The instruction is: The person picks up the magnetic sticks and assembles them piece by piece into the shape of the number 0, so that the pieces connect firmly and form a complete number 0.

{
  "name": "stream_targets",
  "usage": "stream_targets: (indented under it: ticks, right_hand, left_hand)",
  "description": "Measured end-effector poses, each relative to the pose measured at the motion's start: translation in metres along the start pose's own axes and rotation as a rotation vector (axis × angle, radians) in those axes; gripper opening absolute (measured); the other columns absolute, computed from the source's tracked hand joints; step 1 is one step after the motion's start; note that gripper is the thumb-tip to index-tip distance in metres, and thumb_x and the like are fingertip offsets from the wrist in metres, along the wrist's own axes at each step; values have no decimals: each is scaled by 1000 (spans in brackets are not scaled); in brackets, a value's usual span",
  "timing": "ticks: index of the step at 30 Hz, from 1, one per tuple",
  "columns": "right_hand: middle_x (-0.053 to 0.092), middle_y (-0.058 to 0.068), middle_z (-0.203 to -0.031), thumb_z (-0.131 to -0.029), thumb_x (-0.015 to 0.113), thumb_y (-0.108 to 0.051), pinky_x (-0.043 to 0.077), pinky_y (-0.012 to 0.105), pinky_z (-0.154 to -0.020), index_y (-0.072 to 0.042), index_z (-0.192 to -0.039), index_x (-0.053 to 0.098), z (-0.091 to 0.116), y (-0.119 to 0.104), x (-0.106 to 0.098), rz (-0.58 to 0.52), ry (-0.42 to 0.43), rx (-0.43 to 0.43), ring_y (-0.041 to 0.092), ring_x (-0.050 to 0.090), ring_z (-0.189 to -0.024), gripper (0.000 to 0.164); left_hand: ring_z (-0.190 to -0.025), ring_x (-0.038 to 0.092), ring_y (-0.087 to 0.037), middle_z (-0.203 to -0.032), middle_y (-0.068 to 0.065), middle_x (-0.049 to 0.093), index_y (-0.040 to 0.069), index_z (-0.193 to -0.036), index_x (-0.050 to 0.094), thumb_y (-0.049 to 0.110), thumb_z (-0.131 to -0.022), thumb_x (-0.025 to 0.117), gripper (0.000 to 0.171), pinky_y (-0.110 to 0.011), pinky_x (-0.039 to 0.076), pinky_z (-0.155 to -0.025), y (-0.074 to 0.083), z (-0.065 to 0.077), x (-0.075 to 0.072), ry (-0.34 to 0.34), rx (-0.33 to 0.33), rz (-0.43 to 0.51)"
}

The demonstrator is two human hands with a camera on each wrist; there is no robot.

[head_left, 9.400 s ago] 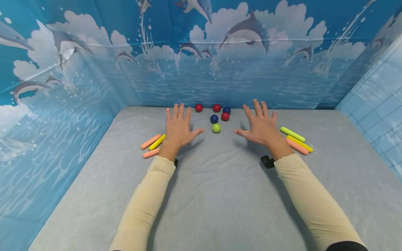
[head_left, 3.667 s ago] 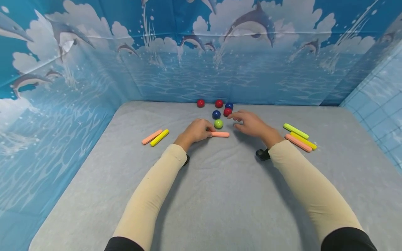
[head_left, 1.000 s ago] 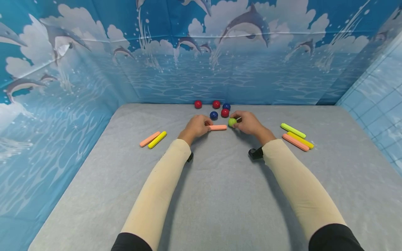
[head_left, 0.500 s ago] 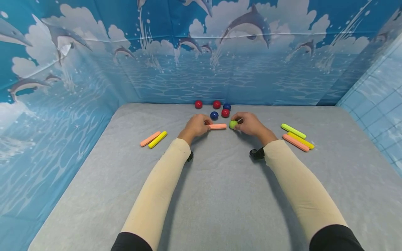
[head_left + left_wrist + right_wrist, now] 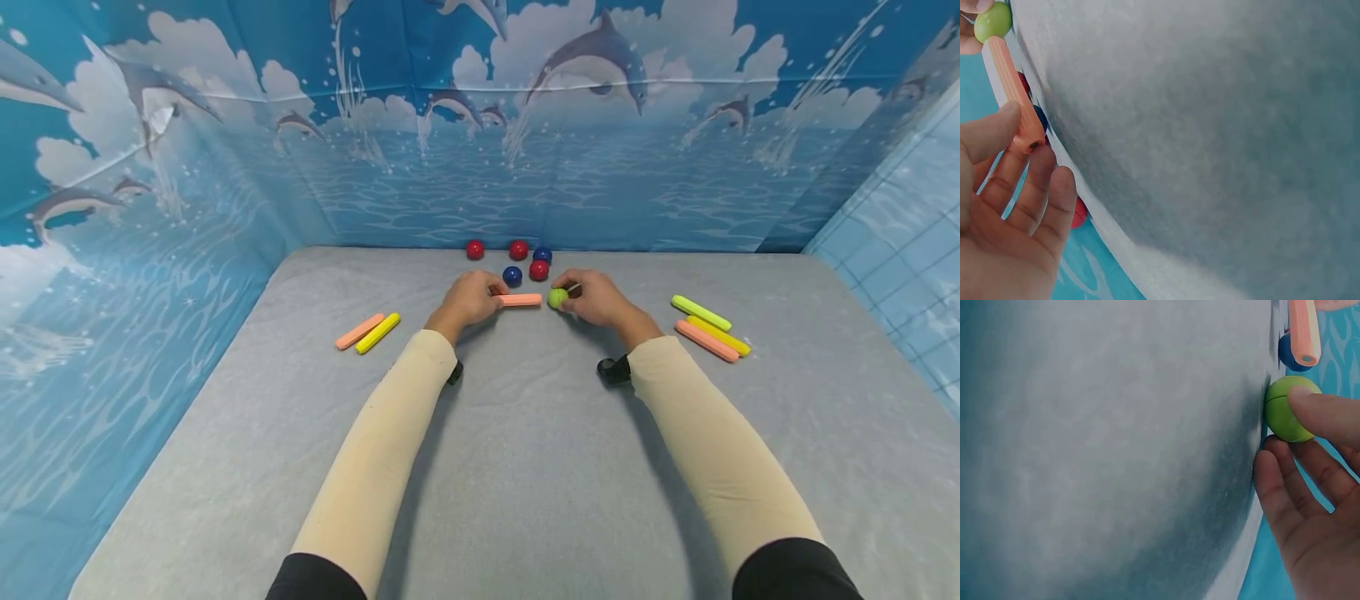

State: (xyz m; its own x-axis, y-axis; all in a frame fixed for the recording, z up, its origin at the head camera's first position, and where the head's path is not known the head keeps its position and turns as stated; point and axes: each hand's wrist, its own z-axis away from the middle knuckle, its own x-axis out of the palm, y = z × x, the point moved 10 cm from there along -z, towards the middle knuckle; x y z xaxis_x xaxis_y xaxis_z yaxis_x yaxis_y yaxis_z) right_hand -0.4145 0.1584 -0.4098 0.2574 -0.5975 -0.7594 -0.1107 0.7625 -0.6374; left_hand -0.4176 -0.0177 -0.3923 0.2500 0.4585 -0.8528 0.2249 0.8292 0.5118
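Note:
My left hand (image 5: 470,302) pinches a peach-coloured ridged stick (image 5: 522,300) between thumb and fingers, level and pointing right. A small hole shows in the stick's near end in the left wrist view. Just right of its far tip, my right hand (image 5: 596,297) holds a light green ball (image 5: 557,298) with thumb and fingertips. A seam runs around the ball (image 5: 1285,415) in the right wrist view. In the head view a narrow gap separates stick and ball. Behind them sit a blue ball (image 5: 512,277) and a red ball (image 5: 539,270).
Two more red balls (image 5: 475,249) and another blue ball (image 5: 542,255) lie along the grey table's (image 5: 495,467) back edge. A peach stick and a yellow stick (image 5: 378,333) lie at left. Green (image 5: 701,312), yellow and peach sticks lie at right. A dolphin-print curtain (image 5: 450,192) hangs behind.
Both hands were spread flat at first. The left has picked a peach stick from the left group and brought it to the middle. The right has taken the green ball and shifted it right.

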Motion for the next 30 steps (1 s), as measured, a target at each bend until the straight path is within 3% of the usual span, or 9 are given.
stream_targets:
  ticks: [15, 30]
  right_hand:
    - [53, 19, -141, -96, 61, -5, 54, 48, -96, -4, -129, 60, 3, 5, 0, -55, 23, 19, 38, 56, -128, 33]
    - [53, 18, -140, -95, 62, -5, 53, 49, -96, -5, -126, 60, 2, 5, 0, -53, 18, 28, 38, 55, -128, 31]
  left_hand:
    - [-109, 59, -19, -116, -2, 69, 16, -114, 74, 15, -95, 65, 21, -36, 49, -100, 11, -6, 6, 7, 22, -37]
    - [-107, 61, -17, -116, -1, 70, 16, -114, 73, 18, -96, 65, 20, -33, 51, -99, 7, -14, 5, 8, 17, -22]
